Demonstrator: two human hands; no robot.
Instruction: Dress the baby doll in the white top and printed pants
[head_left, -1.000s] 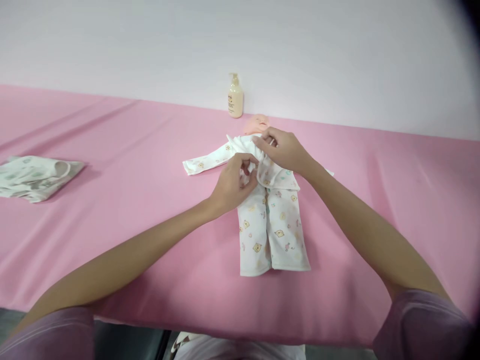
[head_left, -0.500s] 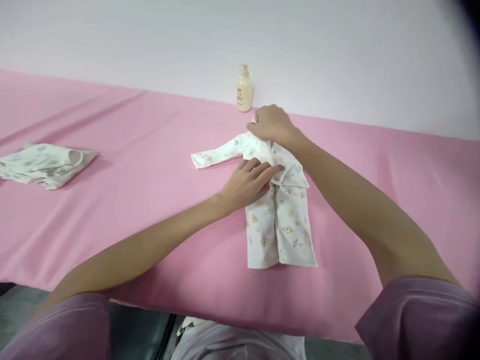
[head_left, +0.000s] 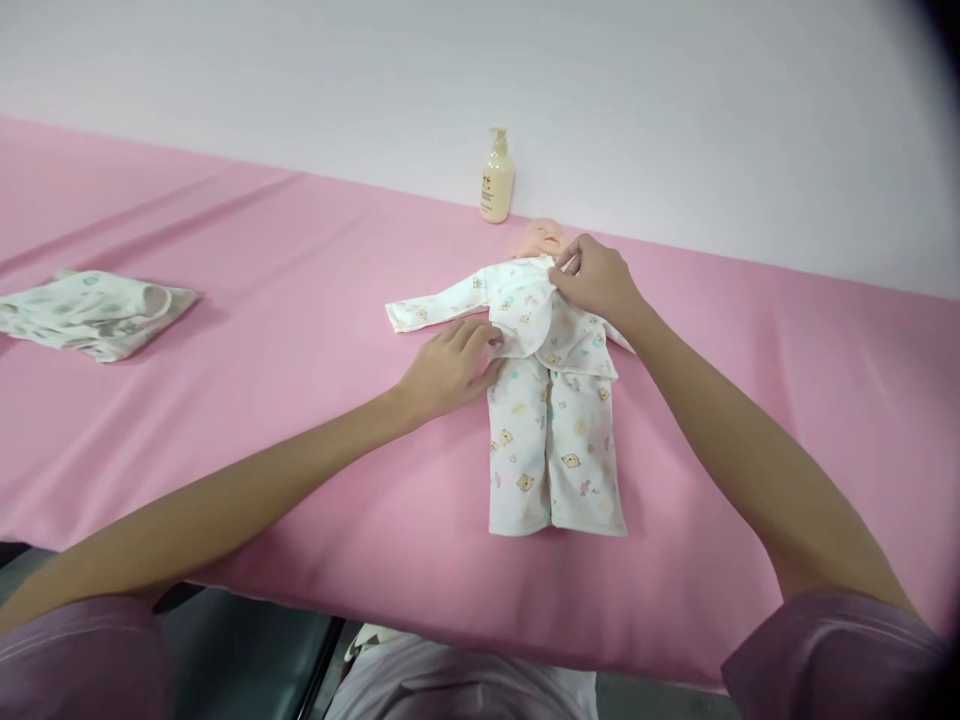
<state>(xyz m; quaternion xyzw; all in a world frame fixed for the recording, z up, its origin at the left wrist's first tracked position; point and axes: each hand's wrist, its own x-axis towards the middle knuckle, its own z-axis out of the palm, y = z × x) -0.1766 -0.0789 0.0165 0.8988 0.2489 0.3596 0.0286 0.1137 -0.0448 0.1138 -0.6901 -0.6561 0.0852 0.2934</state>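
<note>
A baby doll (head_left: 541, 237) lies on its back, dressed in a white printed jacket (head_left: 517, 300) and matching trousers (head_left: 517, 450). My right hand (head_left: 596, 275) pinches the jacket's front edge just below the doll's neck. At the lower left side of the jacket is my left hand (head_left: 450, 370), its thumb and fingers apart and touching the hem. The jacket's left front panel lies over the other panel, with a rounded lower corner. One sleeve stretches out to the left; the right sleeve is mostly hidden behind my right hand and forearm.
A pink cloth (head_left: 315, 270) covers the table. Beyond the doll's head, a cream pump bottle (head_left: 496, 185) stands near the white wall (head_left: 675, 120). Folded printed fabric (head_left: 97, 315) lies at the far left. A dark seat (head_left: 240, 650) shows below the table's front edge.
My right hand has moved from over the doll's head to the jacket's neckline, uncovering the head. My left hand has slid left off the jacket's middle, and the left panel now lies across the front.
</note>
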